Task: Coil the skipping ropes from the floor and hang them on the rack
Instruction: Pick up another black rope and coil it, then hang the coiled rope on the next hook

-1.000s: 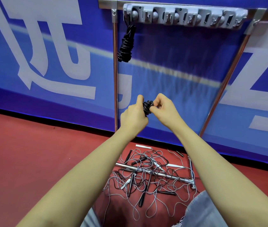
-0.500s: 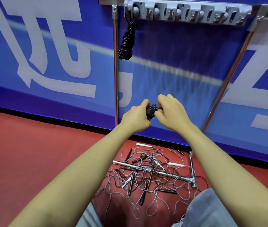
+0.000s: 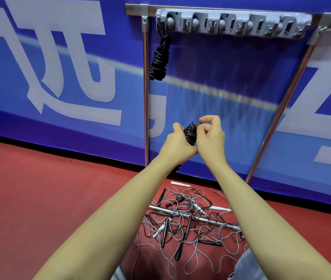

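Observation:
A black coiled skipping rope (image 3: 189, 134) is held between both hands in front of the blue wall. My left hand (image 3: 177, 145) grips the bundle from the left. My right hand (image 3: 211, 138) pinches a loop of it at the top right. Another black coiled rope (image 3: 159, 58) hangs from the leftmost hook of the grey rack (image 3: 233, 24) above. On the red floor lies a tangled pile of ropes (image 3: 186, 223), grey and black cords with black and white handles.
The rack is mounted on a metal frame with a vertical pole (image 3: 146, 98) and a slanted pole (image 3: 277, 118). A metal base bar (image 3: 197, 218) lies under the tangle. A blue banner wall (image 3: 59, 77) stands behind. My grey-trousered knees (image 3: 249, 267) are at the bottom.
Both hands stayed together on the black bundle. My right hand's fingers moved up and now pinch a loop at the bundle's top. The view shifted slightly downward.

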A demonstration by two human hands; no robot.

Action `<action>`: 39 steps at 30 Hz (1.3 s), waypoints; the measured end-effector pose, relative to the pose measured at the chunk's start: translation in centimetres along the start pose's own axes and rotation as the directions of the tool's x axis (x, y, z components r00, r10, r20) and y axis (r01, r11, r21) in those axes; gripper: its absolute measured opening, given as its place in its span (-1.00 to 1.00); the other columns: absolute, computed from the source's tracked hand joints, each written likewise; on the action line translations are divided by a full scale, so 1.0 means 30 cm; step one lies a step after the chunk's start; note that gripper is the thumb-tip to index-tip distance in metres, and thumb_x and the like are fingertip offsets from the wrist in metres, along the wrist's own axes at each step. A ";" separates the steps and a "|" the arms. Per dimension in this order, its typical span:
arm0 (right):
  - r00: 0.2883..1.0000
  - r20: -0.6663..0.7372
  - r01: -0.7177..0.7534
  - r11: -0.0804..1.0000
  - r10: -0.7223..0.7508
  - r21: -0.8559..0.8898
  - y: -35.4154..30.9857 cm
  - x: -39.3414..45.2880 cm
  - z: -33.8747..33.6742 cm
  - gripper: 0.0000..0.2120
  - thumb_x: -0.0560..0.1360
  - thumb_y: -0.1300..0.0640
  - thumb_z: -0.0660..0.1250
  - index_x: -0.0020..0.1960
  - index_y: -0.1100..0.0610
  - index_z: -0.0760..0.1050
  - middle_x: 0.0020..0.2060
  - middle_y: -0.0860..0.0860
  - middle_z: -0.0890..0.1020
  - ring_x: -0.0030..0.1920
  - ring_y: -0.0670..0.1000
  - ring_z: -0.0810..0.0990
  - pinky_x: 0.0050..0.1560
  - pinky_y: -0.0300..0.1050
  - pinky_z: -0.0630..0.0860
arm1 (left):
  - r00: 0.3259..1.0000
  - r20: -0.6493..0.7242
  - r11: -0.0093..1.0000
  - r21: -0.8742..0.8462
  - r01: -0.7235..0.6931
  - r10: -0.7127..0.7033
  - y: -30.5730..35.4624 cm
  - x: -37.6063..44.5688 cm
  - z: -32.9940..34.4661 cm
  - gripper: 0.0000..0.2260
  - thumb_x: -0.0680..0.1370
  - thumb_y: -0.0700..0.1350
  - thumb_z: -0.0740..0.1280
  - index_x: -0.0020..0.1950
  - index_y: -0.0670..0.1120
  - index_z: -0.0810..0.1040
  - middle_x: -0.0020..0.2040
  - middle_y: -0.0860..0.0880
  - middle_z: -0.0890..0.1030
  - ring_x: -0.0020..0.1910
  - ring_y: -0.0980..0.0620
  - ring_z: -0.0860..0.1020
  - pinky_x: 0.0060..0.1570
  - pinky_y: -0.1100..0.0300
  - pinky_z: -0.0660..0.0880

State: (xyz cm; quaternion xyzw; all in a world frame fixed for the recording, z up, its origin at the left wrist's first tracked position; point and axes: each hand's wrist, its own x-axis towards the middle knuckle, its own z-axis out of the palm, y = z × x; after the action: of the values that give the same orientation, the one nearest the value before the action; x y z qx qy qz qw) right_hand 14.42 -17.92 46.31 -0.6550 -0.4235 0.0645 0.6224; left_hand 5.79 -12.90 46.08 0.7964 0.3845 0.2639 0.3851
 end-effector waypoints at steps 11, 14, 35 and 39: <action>0.997 0.011 -0.074 0.986 0.077 -0.147 0.006 0.031 0.010 -0.83 0.54 0.30 0.11 -0.05 0.16 0.48 -0.16 0.13 0.60 -0.16 0.04 0.51 -0.34 -0.32 0.35 | 0.982 0.009 0.947 0.264 -0.182 0.186 -0.006 -0.007 -0.028 -0.23 0.38 -0.20 0.31 0.47 0.25 0.05 -0.12 -0.07 0.60 -0.17 -0.10 0.55 -0.22 0.00 0.54; 0.983 -0.020 -0.185 0.969 0.185 -0.165 0.014 0.055 0.012 -0.80 0.49 0.32 0.13 -0.07 0.19 0.53 -0.11 0.10 0.61 -0.13 0.03 0.52 -0.35 -0.30 0.34 | 0.988 0.012 0.931 0.335 -0.149 0.153 0.016 -0.010 -0.026 -0.39 0.38 -0.23 0.26 0.38 0.13 0.21 -0.13 -0.10 0.58 -0.20 -0.17 0.51 -0.36 0.11 0.44; 0.970 0.038 -0.237 0.966 0.242 -0.098 0.018 0.102 -0.015 -0.79 0.46 0.37 0.21 -0.17 0.17 0.58 -0.23 0.06 0.66 -0.14 0.00 0.64 -0.25 -0.30 0.44 | 0.989 0.010 0.855 0.501 -0.132 0.147 0.028 -0.040 -0.026 -0.48 0.45 -0.21 0.27 0.38 -0.05 0.19 -0.14 -0.12 0.50 -0.25 -0.15 0.45 -0.37 0.11 0.36; 0.984 0.092 -0.151 0.988 0.152 -0.021 -0.058 0.146 -0.005 -0.84 0.44 0.34 0.27 -0.17 0.14 0.58 -0.34 -0.02 0.64 -0.25 -0.13 0.61 -0.20 -0.28 0.42 | 0.986 -0.058 0.970 0.196 -0.144 0.158 0.013 -0.004 -0.064 -0.51 0.48 -0.12 0.28 0.36 0.03 0.19 0.01 -0.09 0.55 -0.16 -0.11 0.53 -0.25 0.04 0.50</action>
State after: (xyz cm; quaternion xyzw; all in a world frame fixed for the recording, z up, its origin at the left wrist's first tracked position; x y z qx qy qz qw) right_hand 16.45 -15.48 49.79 -0.6860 -0.4017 0.1393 0.5905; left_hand 4.50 -12.37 47.46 0.8464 0.3602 0.2831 0.2715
